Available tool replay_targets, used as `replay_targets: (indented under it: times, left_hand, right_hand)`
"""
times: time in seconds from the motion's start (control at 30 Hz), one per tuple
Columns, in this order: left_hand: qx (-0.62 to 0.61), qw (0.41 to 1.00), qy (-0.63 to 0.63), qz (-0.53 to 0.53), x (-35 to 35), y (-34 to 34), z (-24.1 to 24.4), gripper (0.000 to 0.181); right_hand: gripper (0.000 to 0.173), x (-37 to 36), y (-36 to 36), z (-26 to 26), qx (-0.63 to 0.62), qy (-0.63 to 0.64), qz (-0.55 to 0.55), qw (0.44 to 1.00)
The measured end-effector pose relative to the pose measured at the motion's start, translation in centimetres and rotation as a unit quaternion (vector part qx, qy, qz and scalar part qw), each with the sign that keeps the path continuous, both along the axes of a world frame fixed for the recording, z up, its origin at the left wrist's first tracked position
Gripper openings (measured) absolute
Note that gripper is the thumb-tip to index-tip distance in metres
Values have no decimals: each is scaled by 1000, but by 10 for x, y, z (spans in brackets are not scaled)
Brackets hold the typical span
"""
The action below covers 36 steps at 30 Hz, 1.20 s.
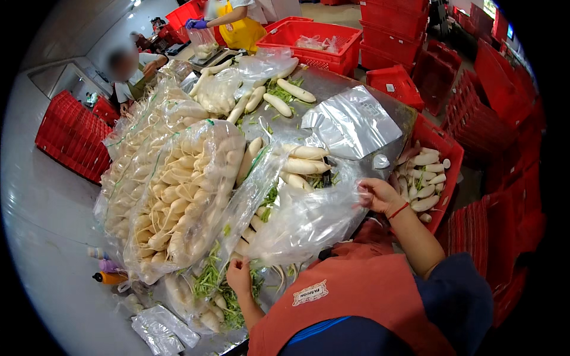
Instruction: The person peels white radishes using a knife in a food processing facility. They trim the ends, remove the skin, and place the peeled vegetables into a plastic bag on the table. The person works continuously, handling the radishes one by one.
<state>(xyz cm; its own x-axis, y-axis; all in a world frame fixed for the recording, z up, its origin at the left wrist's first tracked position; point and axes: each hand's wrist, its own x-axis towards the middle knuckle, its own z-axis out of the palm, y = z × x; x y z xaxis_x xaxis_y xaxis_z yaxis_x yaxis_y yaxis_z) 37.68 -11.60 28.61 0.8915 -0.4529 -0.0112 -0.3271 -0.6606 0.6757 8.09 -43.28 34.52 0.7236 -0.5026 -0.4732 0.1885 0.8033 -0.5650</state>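
A clear plastic bag (307, 222) is stretched between my two hands over the near side of the metal table. My right hand (378, 196), with a red cord on the wrist, grips its upper right part. At the bag's lower left, my left hand (239, 273) pinches its edge. White radishes (307, 165) lie just beyond the bag, beside a black object (327, 173) that is partly hidden. More radishes show at the bag's left edge among cut green stems (209, 276). A large clear sack of radishes (178, 200) stands to the left.
Flat plastic bags (356, 120) lie on the table (271, 129). A red crate (449, 155) of radish pieces stands at right, with stacked red crates (392, 31) behind. Two people work across the table, one in a yellow apron (238, 29). Bottles (109, 278) sit at left.
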Motion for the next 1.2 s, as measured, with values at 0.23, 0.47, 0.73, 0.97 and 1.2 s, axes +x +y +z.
replay_targets:
  times: [0.23, 0.47, 0.73, 0.97, 1.2]
  left_hand:
    - [-13, 954, 228, -192, 7, 7, 30, 62]
    - [-111, 913, -56, -388, -97, -91, 78, 65]
    - [-93, 968, 183, -146, -39, -6, 38, 47]
    - [-10, 993, 115, -22, -16, 85, 77, 63]
    - [-30, 989, 68, -126, -33, 68, 92, 96]
  right_hand:
    - [35, -1, -2, -41, -494, 467, 84, 728]
    - [38, 77, 75, 5, -607, 214, 193, 740]
    - [39, 82, 38, 1, -516, 231, 356, 744]
    - [30, 149, -54, -102, -759, 432, 7, 488]
    - [40, 152, -39, -114, -783, 362, -56, 502]
